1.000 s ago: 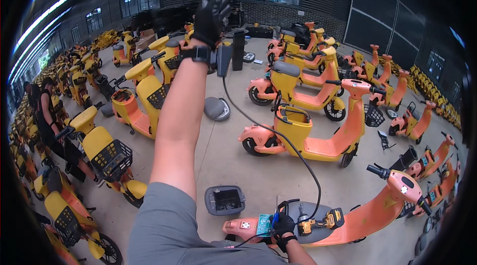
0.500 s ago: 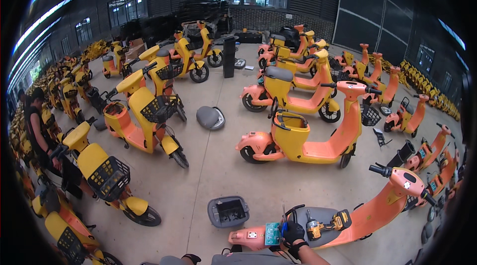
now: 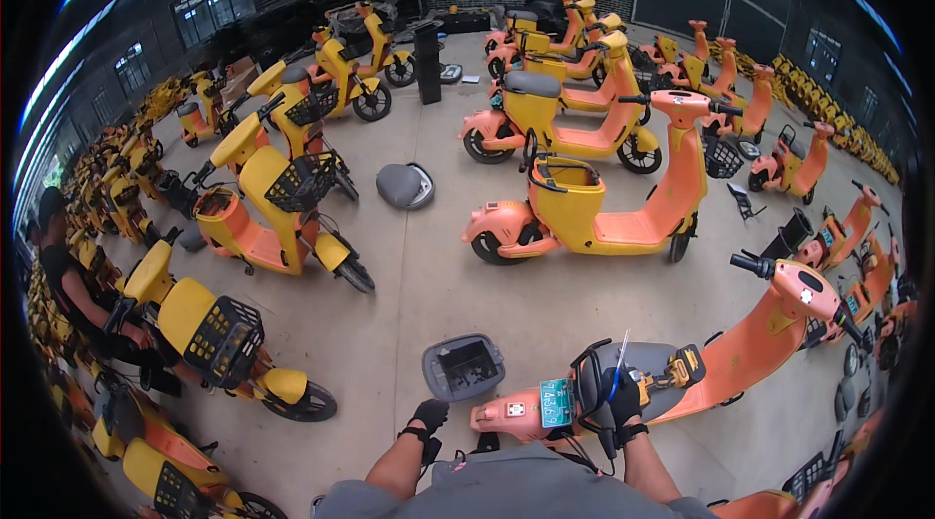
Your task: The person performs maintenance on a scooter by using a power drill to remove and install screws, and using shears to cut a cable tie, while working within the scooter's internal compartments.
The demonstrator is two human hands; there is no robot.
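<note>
My right hand [image 3: 626,400], in a black glove, is closed around a blue-handled screwdriver [image 3: 612,386] with a thin pale shaft pointing up. It is over the rear of the grey seat [image 3: 648,355] of an orange scooter [image 3: 750,353], beside a black rear rail [image 3: 586,378]. On the seat, just right of this hand, lies a yellow and black cordless drill [image 3: 672,373]. A green plate [image 3: 557,404] is on the scooter's tail. My left hand [image 3: 430,414], also black-gloved, hovers left of the tail, near a grey bin; its dark fingers cannot be made out clearly.
The open grey bin [image 3: 494,355] with dark bits inside stands on the floor beyond the tail. An orange and yellow scooter [image 3: 584,227] stands farther off, near a loose grey seat [image 3: 405,186]. Yellow scooters [image 3: 200,324] and another person [image 3: 73,295] are at left.
The view has tipped down and shifted. My left hand has come up beside the scooter's tail, toward the bin. My right hand still grips the screwdriver and appears farther right of the plate.
</note>
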